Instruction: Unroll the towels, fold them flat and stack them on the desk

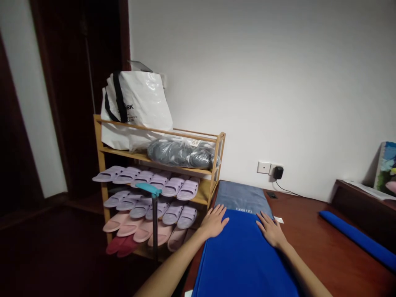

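A flat, folded bright blue fabric piece (244,255) lies on the reddish-brown wooden table (321,247). Resting on its far left corner is my left hand (214,220), palm down with the fingers stretched forward. My right hand (272,229) lies on the far right edge in the same way, fingers a little spread. Just beyond both hands, a grey-blue flat fabric item (243,194) with pale lettering sits partly under the blue piece. A small white tag (279,220) sticks out to the right of it. Neither hand grips anything.
Left of the table stands a wooden shoe rack (219,152) with lilac, pink and red slippers, a white bag (142,99) and a plastic-wrapped grey bundle (182,152). A teal-topped pole (155,222) stands before it. A blue strip (359,237) lies right; a black plug (278,172) is in the wall.
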